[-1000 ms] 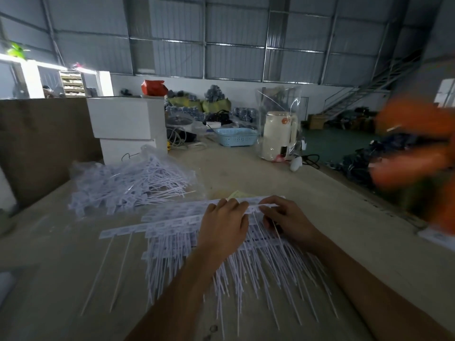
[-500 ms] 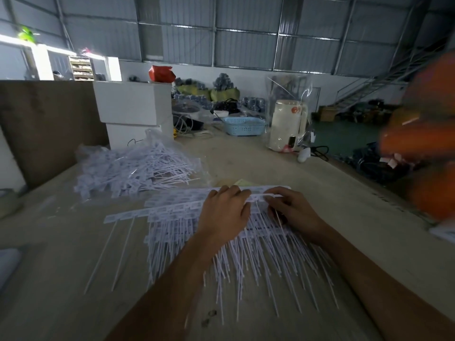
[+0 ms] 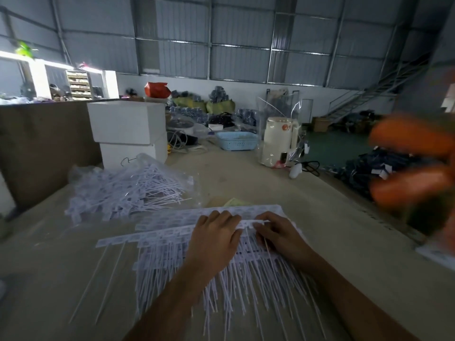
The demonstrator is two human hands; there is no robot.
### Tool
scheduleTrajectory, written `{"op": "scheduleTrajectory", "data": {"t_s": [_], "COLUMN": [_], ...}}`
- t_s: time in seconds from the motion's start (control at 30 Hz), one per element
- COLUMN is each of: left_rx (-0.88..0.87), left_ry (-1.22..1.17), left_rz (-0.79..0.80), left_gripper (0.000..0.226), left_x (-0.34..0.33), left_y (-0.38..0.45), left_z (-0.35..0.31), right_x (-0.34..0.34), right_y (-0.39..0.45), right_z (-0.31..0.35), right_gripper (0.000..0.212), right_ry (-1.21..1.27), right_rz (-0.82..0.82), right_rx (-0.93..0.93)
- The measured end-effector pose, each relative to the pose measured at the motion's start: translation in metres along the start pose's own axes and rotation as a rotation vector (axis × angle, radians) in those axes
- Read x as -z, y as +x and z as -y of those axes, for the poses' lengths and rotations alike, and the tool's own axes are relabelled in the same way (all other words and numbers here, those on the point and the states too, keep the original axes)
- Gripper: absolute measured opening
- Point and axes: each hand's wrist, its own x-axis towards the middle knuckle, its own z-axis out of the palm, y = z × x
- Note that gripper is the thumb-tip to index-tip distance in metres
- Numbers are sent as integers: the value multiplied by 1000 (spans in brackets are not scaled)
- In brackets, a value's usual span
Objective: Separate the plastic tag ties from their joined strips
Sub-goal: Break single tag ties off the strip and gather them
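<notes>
Lying across the near centre of the worktop (image 3: 307, 198) in the head view, the joined strips (image 3: 172, 232) are forming an overlapping stack, with their flat tag heads running in rows at the far edge and their thin tails fanning toward 6 o'clock. The left hand (image 3: 216, 239) is resting palm down on the stack, its fingers curling over the topmost strip at the far edge and gripping it. The right hand (image 3: 278, 237) is sitting just beside it at 3 o'clock, its fingertips pinching the same strip where the tag heads are lifting slightly off the stack. The two hands are nearly touching at the strip.

At 10 o'clock from the hands, a loose pile of separated tag ties (image 3: 123, 193) is lying partly inside a clear plastic bag (image 3: 157, 163). Beyond that pile, two white boxes (image 3: 128, 129) are standing stacked one on the other. At 12 o'clock, toward the far end of the worktop, a blue basket (image 3: 236, 140) is sitting beside a cream kettle (image 3: 279, 141). A small yellow slip (image 3: 234, 201) is showing just past the far edge of the strips. At 3 o'clock, a blurred orange shape (image 3: 413, 166) is filling the right margin; what it is cannot be determined.
</notes>
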Motion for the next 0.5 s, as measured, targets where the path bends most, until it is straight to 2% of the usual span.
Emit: {"op": "scheduleTrajectory", "data": {"t_s": [0.2,0.37,0.5], "left_rx": [-7,5,13], "left_ry": [-70,-76,-83], "left_rz": [-72,-18,-8], "left_gripper": [13,2,2], "left_x": [7,9,9], "left_y": [-1,-1,0], "left_z": [-3,-7,-4], "right_x": [13,14,8], "right_y": [-4,-6,-5], "right_z": [18,23,23], "right_gripper": [13,13,12], "right_ry": [20,-13,-10], "right_rz": [101,122,110], "right_rx": [62,57,61]}}
